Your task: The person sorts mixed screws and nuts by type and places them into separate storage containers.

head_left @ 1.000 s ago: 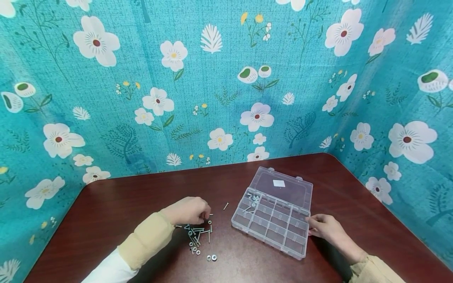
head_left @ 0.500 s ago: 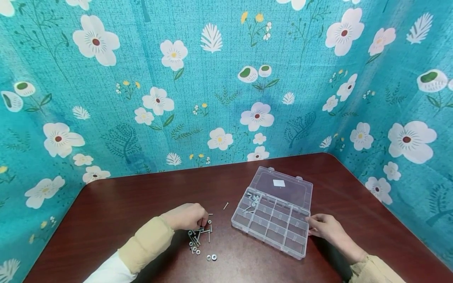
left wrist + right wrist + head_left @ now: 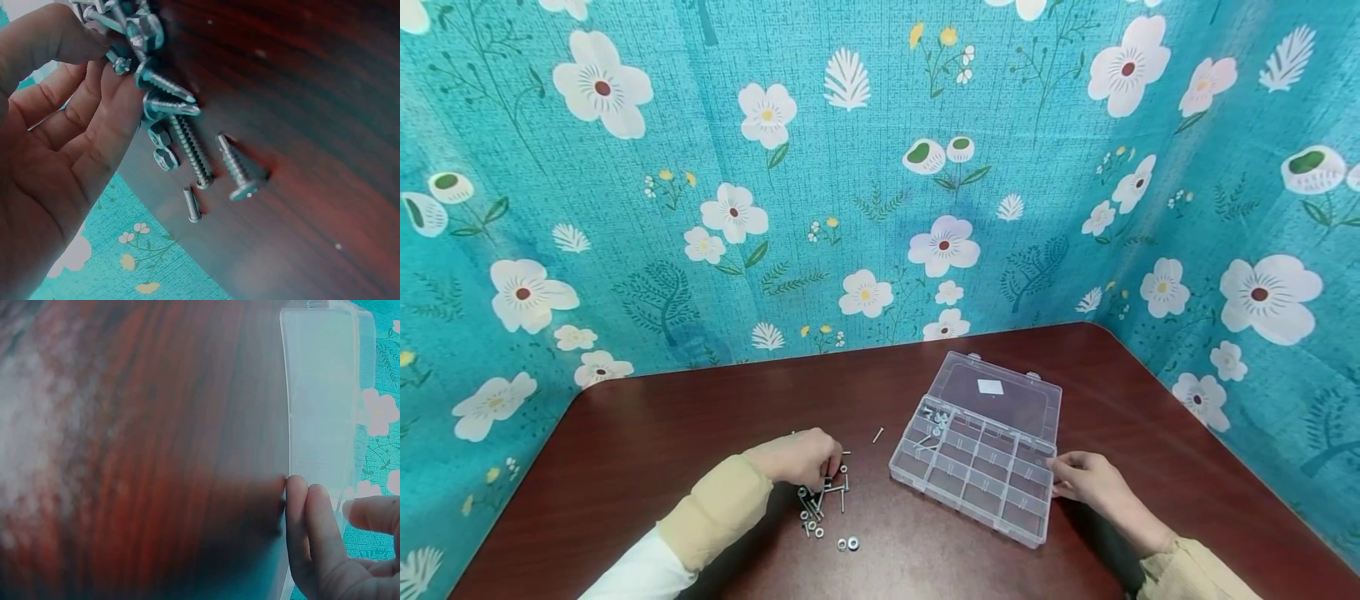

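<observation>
While the left grip [image 3: 797, 457] pinches a small screw [image 3: 119, 61] just beside the loose screws [image 3: 192, 153], the compartment box [image 3: 958, 504] lies well to its right, long axis running away from it toward the right grip [image 3: 1093, 483], which holds the far end.

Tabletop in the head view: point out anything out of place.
One screw lies by itself between the loose pile of screws and nuts and the open plastic box, apart from both. Two ring-shaped pieces also sit off the pile's near side. I see no damage.
</observation>
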A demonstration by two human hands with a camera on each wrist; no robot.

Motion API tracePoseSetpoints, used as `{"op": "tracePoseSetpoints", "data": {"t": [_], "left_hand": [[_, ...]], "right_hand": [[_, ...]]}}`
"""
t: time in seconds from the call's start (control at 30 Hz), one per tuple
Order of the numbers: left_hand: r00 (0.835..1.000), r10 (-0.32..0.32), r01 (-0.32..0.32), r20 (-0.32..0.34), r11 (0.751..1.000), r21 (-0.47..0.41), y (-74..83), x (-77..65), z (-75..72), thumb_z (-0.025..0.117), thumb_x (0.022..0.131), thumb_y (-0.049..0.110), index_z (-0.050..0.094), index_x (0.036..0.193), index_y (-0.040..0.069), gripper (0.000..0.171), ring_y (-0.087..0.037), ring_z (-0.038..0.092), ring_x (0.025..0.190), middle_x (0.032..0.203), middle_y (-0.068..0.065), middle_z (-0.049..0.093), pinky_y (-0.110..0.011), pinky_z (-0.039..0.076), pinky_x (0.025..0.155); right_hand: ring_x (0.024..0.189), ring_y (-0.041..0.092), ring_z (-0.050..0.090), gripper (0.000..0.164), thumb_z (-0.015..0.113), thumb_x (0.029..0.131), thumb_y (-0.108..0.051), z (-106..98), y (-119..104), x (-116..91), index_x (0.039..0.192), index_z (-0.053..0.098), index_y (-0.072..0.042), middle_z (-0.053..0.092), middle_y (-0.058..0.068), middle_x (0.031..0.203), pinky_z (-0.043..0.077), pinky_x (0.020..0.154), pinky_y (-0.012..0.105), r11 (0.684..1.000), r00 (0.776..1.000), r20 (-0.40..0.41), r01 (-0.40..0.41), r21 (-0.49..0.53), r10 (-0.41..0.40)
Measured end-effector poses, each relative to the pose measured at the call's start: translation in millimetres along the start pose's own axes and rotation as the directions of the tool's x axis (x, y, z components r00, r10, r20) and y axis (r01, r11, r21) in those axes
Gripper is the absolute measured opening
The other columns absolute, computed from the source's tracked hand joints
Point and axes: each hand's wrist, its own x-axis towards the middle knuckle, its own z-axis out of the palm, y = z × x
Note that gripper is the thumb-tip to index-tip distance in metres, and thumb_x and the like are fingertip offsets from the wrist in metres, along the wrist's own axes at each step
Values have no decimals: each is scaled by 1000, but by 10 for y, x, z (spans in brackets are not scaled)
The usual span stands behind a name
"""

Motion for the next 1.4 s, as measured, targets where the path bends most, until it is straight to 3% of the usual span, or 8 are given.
{"op": "tracePoseSetpoints", "data": {"t": [0.17,0.3,0.53,0.67,0.77,1.07,1.27,1.4], "left_hand": [[1000,22,-23,-13,988,-154,-46,39,-16,66,69,-2,58,74,11,17,-2,43,54,62,9,48,-18,39,50],[1000,9,-18,-27,944,-329,-22,62,-62,64,70,-3,56,76,7,14,-4,48,55,65,6,51,-20,43,51],[1000,7,-17,-19,779,-627,58,126,-134,57,74,-7,55,86,-7,12,-13,57,58,69,-4,56,-36,53,61],[999,31,-41,-26,682,-730,108,171,-184,53,75,-8,52,93,-14,19,-14,57,62,75,-17,58,-40,53,65],[998,50,-66,-44,631,-773,146,208,-215,51,75,-9,49,97,-18,24,-13,57,64,81,-29,56,-41,53,66],[995,33,-93,-90,570,-817,251,361,-274,53,85,-5,52,101,-9,17,-15,58,71,84,-22,57,-44,51,74],[992,28,-121,-125,526,-842,346,479,-306,53,86,-4,48,105,-13,22,-15,58,73,85,-13,57,-49,47,80],[984,-6,-146,-178,541,-828,410,582,-305,54,85,-3,49,104,-14,22,-16,59,75,86,-14,57,-47,48,80]], "right_hand": [[66,13,60,39,50,89,-13,4,7,4,102,50,23,61,10,78,52,61,28,1000,1000,-4,8,3,-8],[66,13,60,39,50,89,-14,7,12,7,101,50,23,61,10,77,52,61,27,1000,1000,-4,14,6,-14],[66,13,60,39,50,89,-14,6,12,5,103,50,23,61,10,77,52,61,27,1000,1000,0,12,12,-12],[66,12,60,40,51,90,-14,0,5,5,103,50,23,61,11,79,52,62,28,1000,1000,2,9,11,-9],[66,12,60,40,51,90,-15,-2,2,3,103,50,23,61,10,79,53,62,28,1000,1000,1,3,8,-3],[65,13,61,37,51,90,-12,7,7,-1,101,51,23,60,9,76,52,61,27,1000,1000,-8,13,8,-13],[65,12,60,38,51,90,-13,7,-1,2,102,50,23,60,11,77,52,61,27,1000,1000,-8,5,16,-5],[64,12,61,38,51,89,-13,7,7,2,102,51,23,60,10,77,52,61,26,1000,1000,-10,8,16,-8]]}}
